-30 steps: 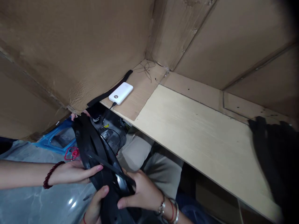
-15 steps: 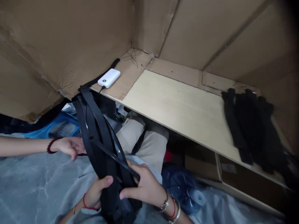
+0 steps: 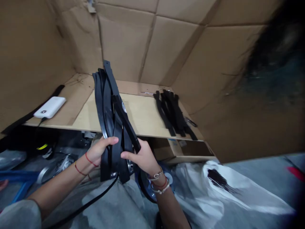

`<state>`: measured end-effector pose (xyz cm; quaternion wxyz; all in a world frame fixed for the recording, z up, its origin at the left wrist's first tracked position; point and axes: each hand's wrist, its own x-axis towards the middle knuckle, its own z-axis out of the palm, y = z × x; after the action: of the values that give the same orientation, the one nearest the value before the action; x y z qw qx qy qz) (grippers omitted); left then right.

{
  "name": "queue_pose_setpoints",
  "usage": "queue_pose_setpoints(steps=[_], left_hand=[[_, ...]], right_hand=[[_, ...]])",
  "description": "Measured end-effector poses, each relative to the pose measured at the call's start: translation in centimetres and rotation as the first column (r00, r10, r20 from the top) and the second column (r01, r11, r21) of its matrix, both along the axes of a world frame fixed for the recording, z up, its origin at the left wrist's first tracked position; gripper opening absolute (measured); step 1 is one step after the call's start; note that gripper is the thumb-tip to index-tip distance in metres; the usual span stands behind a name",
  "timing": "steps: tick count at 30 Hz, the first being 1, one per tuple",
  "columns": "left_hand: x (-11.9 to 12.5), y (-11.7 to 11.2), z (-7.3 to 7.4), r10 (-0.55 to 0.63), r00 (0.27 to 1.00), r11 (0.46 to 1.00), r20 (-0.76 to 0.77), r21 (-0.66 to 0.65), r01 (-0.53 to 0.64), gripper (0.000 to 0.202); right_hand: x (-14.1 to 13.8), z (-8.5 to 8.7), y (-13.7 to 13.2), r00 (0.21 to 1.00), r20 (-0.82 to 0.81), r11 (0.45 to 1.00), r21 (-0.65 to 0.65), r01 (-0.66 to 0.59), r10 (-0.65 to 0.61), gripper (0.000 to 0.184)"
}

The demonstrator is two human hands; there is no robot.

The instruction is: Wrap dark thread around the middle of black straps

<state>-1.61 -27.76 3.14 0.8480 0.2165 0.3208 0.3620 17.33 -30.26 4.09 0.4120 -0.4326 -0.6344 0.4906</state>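
Observation:
A bundle of long black flat strips (image 3: 110,108) stands tilted in front of me, its far ends raised above the pale board. Around its lower left side my left hand (image 3: 101,149) is closed, the thumb lying over the strips. My right hand (image 3: 140,157) grips the lower right side, thumb across the front. Small holes and bits of shiny metal show near the strip ends. A second group of black strips (image 3: 172,113) lies on the right of the board, apart from both hands.
A white power bank (image 3: 50,107) with a cable sits at the left of the pale board (image 3: 140,111). Cardboard walls (image 3: 126,35) enclose the back and sides. At lower right lies a white sack (image 3: 247,194) with dark fibres on it. A blue frame (image 3: 21,187) is at lower left.
The view has turned right. Both hands have lifted the strip bundle up in front of the board. Another person's hand, earlier beside the bundle on the left, is now away from it.

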Motion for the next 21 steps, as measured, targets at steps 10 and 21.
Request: queue_pose_setpoints(steps=[10,21], left_hand=[[14.8,12.9,2.2,-0.343,0.939,0.939,0.021,-0.015,0.343,0.040],[25.3,18.6,-0.2,-0.421,0.905,0.907,0.058,0.041,0.420,0.038]], right_hand=[[12.0,2.4,7.8,0.914,0.087,0.917,0.076,0.391,-0.397,0.049],[20.9,1.4,12.2,0.848,0.129,0.858,0.084,0.507,-0.514,0.047]])
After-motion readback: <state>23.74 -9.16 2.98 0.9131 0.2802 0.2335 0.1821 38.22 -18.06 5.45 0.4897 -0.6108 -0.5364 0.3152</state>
